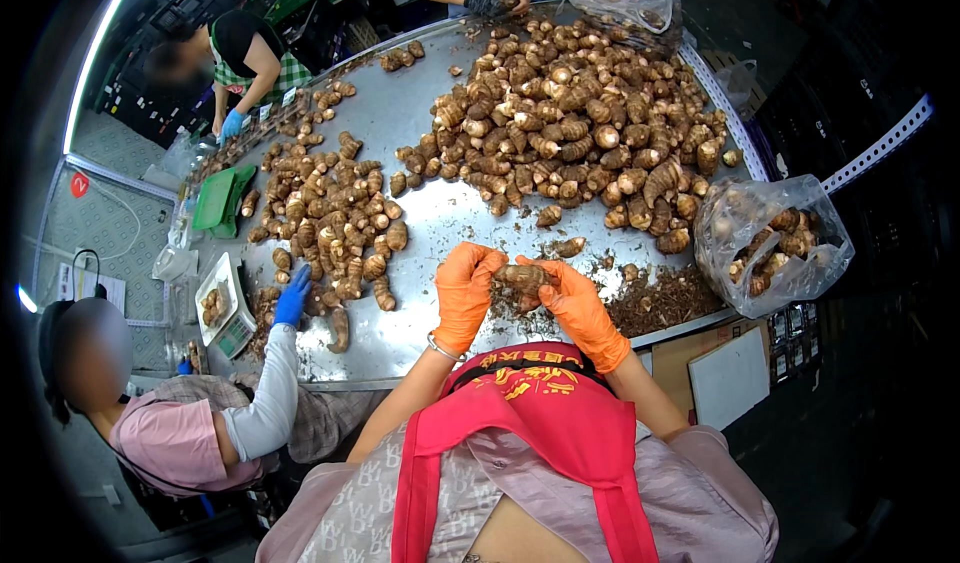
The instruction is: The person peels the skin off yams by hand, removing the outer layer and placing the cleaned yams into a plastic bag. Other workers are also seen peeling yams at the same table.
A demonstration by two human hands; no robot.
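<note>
Between my two orange-gloved hands is a brown taro corm [523,281], held above the front part of a metal table [420,222]. My left hand [465,293] pinches its left end with thumb and fingertips. On the other side, my right hand [583,308] has its fingers around the right end. Below and beside the corm lie brown husk scraps [660,304]. A loose taro corm [566,247] rests just beyond my right hand, and another single corm [549,216] lies farther back.
A large taro heap [555,120] covers the far right; a smaller heap [330,218] lies left. Plastic bags of taro [772,244] stand along the right edge. A co-worker's blue-gloved hand [292,297] touches the left heap near a scale [225,304]. Two more people work across the table.
</note>
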